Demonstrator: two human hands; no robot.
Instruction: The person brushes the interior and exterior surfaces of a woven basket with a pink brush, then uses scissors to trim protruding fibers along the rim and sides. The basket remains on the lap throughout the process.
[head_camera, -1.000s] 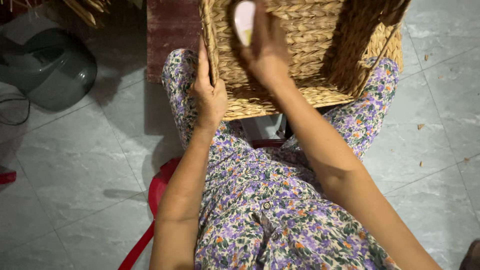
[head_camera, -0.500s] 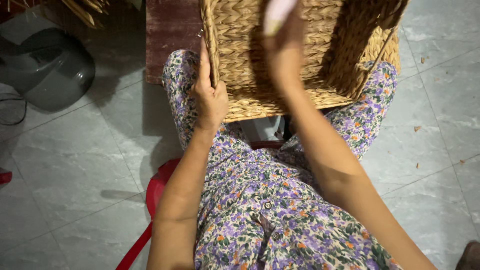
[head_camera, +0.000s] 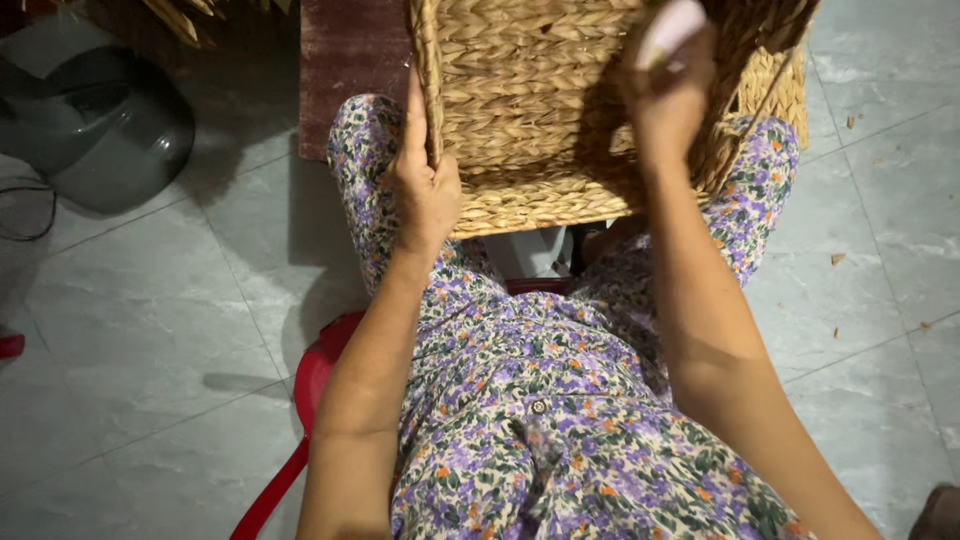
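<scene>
Left hand: my left hand (head_camera: 425, 190) is clamped on the near left rim of the woven basket (head_camera: 540, 130), thumb running up the edge, fingers wrapped round the wall.
Right hand: my right hand (head_camera: 665, 90) is inside the basket, closed on a small pale pink object (head_camera: 668, 30) — I can't tell what it is, only its rounded end shows.
Basket: it rests across my knees on the floral dress (head_camera: 560, 400), tilted so its open side faces me.
Doing it well: I'd judge the left grip should hold firm on the rim so the basket doesn't rock while the right hand works against the weave.
Edges: the far rim runs out of view at the top; a dark red board (head_camera: 350, 60) lies just beside the left wall.
Room: grey floor tiles (head_camera: 150, 330) spread wide on both sides — a dark rounded container (head_camera: 100, 120) sits well apart to the left, and the red stool (head_camera: 310, 390) shows under me.
</scene>
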